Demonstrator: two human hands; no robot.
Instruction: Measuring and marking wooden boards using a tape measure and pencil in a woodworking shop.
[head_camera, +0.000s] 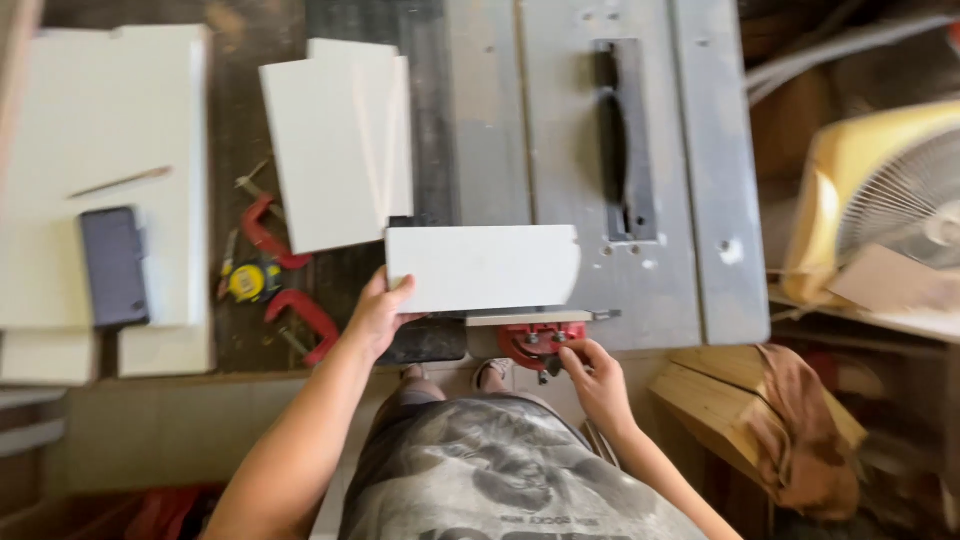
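My right hand (597, 380), nearest me, pinches the screw of a red clamp (538, 345) at the near edge of the saw worktop (700, 200); its fingers are curled together on it. My left hand (378, 312) grips the left end of a white panel (482, 267), thumb on top, fingers beneath. The panel lies flat just above the clamp. Beyond it rests a stack of larger white boards (335, 150), and to their right the saw's blade slot (622, 140). Left lie two red clamps (285, 275), a yellow tape measure (250, 280) and a dark phone (113, 265).
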